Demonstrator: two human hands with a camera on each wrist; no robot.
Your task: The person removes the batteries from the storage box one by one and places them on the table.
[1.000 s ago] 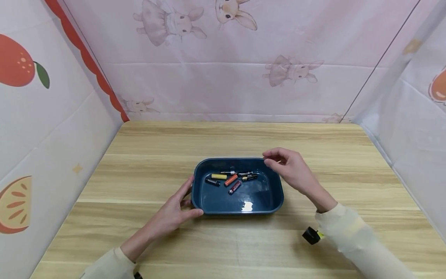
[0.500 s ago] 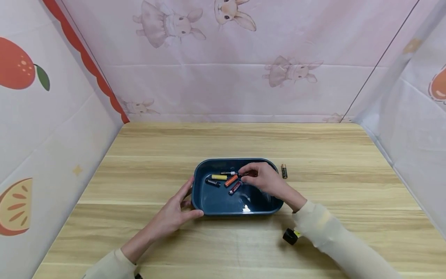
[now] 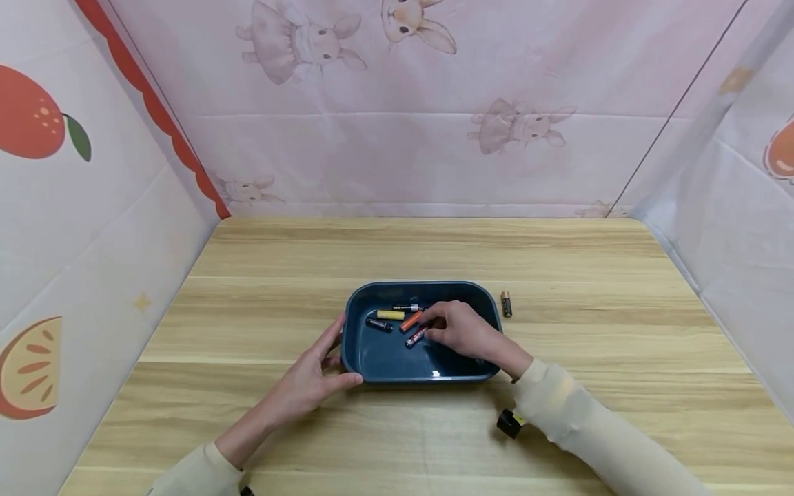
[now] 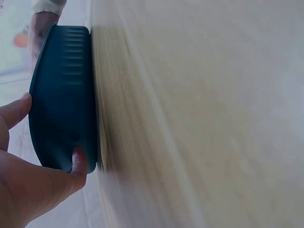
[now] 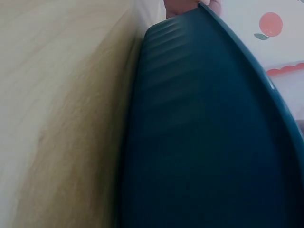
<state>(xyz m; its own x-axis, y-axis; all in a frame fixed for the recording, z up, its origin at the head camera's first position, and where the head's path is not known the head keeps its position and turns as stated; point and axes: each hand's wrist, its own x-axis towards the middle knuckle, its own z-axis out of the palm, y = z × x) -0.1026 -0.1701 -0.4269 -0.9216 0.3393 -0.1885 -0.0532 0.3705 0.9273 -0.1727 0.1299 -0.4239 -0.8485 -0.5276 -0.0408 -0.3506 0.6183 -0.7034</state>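
Observation:
A dark blue rectangular tray (image 3: 391, 364) stands on the table with several batteries inside. My left hand (image 3: 307, 379) steadies its near left corner, the thumb at the front and straight fingers along the left wall. In the left wrist view, a fingertip touches the rim of the tray (image 4: 61, 104) and the thumb presses its wall. Reaching inside, my right hand (image 3: 468, 332) pinches the near end of a dark red battery (image 3: 415, 336) between thumb and fingers. An orange battery (image 3: 410, 322) lies right by the fingertips. The palm hides the tray floor beneath it.
Also in the tray are a yellow battery (image 3: 390, 315), a black one (image 3: 379, 324) and a black-and-silver one (image 3: 405, 308). A black-and-gold battery (image 3: 506, 304) lies on the wooden table (image 3: 589, 289), right of the tray. Printed cloth walls (image 3: 372, 158) enclose the table.
My right hand has moved from the tray's far right rim into the tray, then slightly nearer to the dark red battery. A black-and-gold battery now shows on the table. The left hand stays put.

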